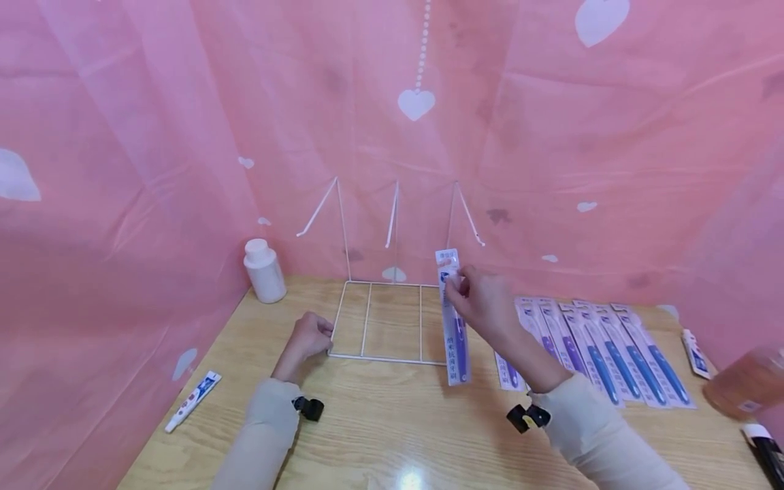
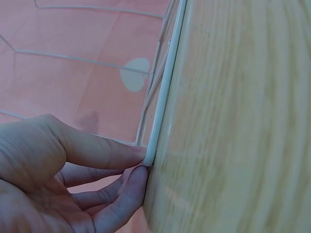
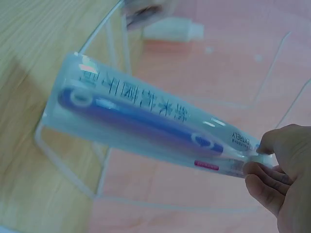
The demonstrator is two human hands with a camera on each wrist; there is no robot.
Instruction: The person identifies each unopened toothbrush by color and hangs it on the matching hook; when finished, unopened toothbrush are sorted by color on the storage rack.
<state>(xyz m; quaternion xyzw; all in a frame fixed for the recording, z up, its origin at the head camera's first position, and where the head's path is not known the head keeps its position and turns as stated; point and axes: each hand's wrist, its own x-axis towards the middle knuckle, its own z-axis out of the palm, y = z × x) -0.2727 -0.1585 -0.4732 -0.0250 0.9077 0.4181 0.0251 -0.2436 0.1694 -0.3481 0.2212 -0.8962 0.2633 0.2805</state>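
Note:
A white wire rack (image 1: pixel 386 358) with three upright hooked arms stands on the wooden table. At its front left corner, my left hand (image 1: pixel 308 336) pinches the wire between thumb and fingers, as the left wrist view shows. My right hand (image 1: pixel 490 305) holds a packaged purple toothbrush (image 1: pixel 454 344) by its upper end, in front of the rack's right side. The package hangs nearly upright, and in the right wrist view its purple handle (image 3: pixel 141 119) shows through the clear plastic. More packaged toothbrushes (image 1: pixel 612 354), purple and blue, lie in a row right of the right hand.
A white bottle (image 1: pixel 265 272) stands at the back left, with a toothpaste tube (image 1: pixel 193 401) nearer the front. At the right are another small tube (image 1: pixel 695 354), an orange-brown container (image 1: pixel 744 382) and a black item with a white cap (image 1: pixel 765 452). A pink curtain (image 1: pixel 367 102) hangs behind.

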